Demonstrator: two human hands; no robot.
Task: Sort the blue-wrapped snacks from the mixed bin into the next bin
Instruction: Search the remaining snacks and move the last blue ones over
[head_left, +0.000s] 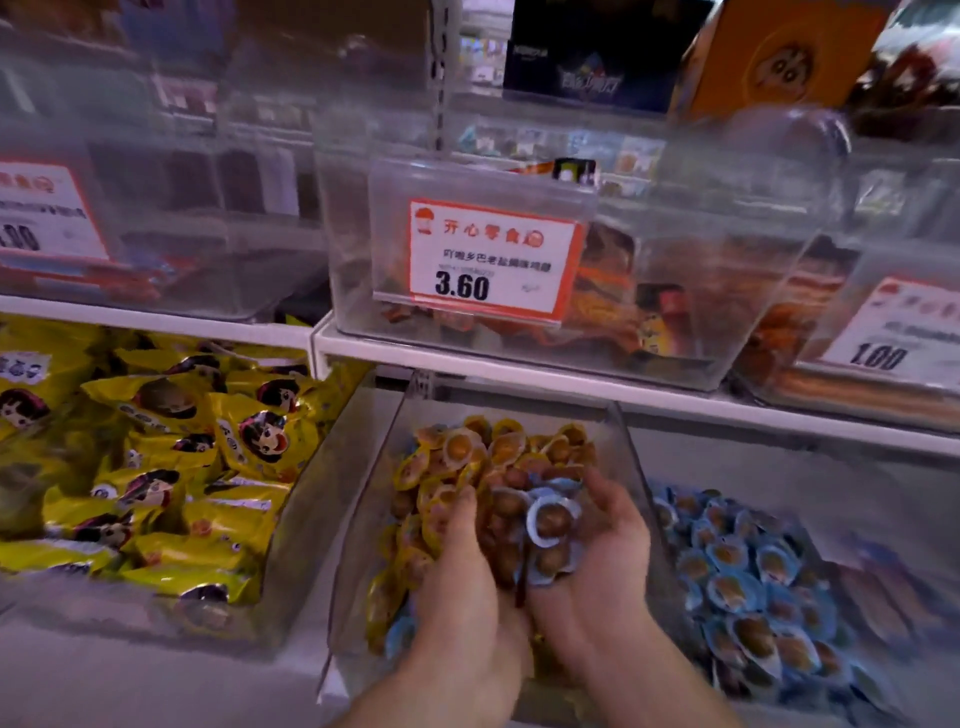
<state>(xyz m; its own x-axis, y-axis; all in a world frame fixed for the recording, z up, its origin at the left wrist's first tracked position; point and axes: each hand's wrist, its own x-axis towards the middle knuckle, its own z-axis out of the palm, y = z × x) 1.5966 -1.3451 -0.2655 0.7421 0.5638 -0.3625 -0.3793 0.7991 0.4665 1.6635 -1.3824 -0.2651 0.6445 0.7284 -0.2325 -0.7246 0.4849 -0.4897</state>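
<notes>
Lower centre: left hand (462, 587) and right hand (597, 561) cupped together, holding blue-wrapped snacks (550, 519) | over mixed bin (363, 499) | next bin (748, 582) right.

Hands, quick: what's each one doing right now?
Left hand: curled round a heap of snacks in the mixed bin.
Right hand: cupping blue-wrapped snacks.

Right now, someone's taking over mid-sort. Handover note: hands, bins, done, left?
Left hand and right hand are both in the mixed bin, cupped around a clump of snacks; the right hand's fingers curl round blue-wrapped snacks.
Next bin on the right already holds a pile of blue ones.
Left: move this handful across; at least one blue wrapper still shows low in the mixed bin among the orange-wrapped snacks.
</notes>
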